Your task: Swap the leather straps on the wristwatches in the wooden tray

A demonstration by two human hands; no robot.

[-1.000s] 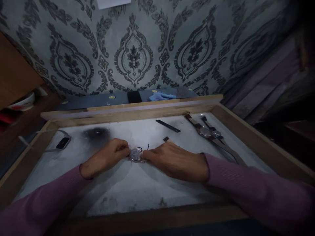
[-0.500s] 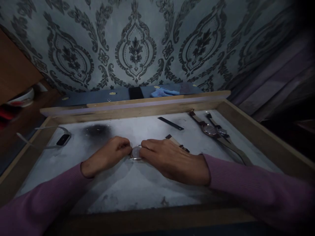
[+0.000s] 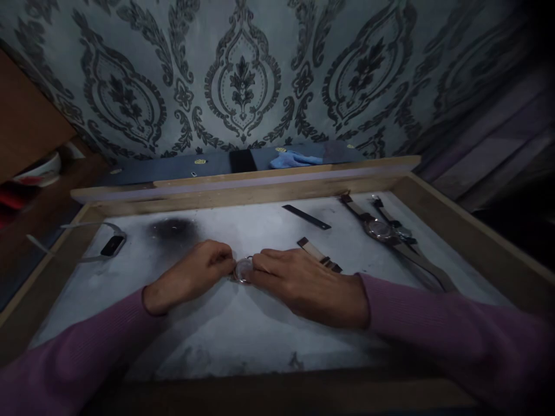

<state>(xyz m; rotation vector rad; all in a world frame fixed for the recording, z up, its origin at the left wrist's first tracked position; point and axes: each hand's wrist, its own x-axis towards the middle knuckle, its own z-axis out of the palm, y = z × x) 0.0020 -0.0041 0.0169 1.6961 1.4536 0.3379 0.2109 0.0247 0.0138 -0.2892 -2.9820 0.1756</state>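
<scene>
Between both hands is a round watch case [image 3: 243,270] with a shiny rim and pale face, low over the white tray bottom. My left hand [image 3: 202,267] pinches its left edge with bent fingers. My right hand [image 3: 297,282] has its fingers closed on the right edge, covering part of it. A small dark curved piece shows at the top of the case; its kind is unclear. Just beyond my right hand lies a watch strap piece [image 3: 318,254], brown and cream. Fingertips of both hands are partly hidden.
A wooden-rimmed tray [image 3: 243,196] surrounds the work. Inside lie a smartwatch [image 3: 113,245] at left, a dark flat strip [image 3: 306,216], a larger wristwatch [image 3: 379,229] and a smaller wristwatch [image 3: 392,222] at right. A blue cloth [image 3: 295,159] lies behind the rim.
A thin light bar seen under the watch case earlier no longer shows. The case now looks tilted differently, with its round rim more visible. The view has shifted slightly.
</scene>
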